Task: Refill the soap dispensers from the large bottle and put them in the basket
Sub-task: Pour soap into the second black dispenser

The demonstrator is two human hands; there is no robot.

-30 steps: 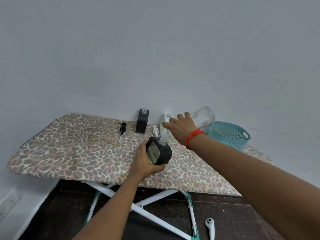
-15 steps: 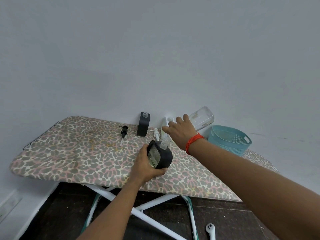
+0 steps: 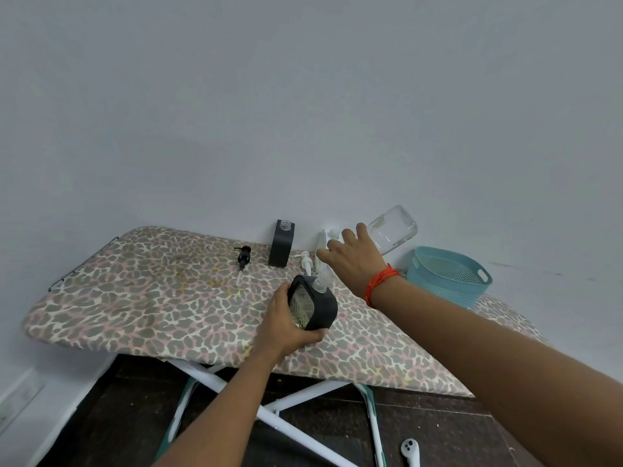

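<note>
My left hand [image 3: 286, 323] grips a black soap dispenser [image 3: 313, 306] with a clear window, tilted on the ironing board [image 3: 141, 298]. My right hand [image 3: 354, 264] holds the large clear bottle [image 3: 391, 230] tipped steeply, base up toward the wall, its neck meeting the dispenser's open mouth. A second black dispenser [image 3: 281, 242] stands upright and uncapped near the wall. A black pump head [image 3: 243, 259] and a white pump head [image 3: 306, 266] lie on the board. The teal basket [image 3: 448, 276] sits at the right with nothing visible inside.
A white pouch-like item [image 3: 322, 246] stands behind my right hand against the wall. The board's white legs [image 3: 269, 412] cross beneath it over dark flooring. A white controller [image 3: 409, 451] lies on the floor at lower right.
The right hand has raised the large bottle's base higher, tilting it more steeply into the dispenser. The left hand keeps the dispenser in about the same place.
</note>
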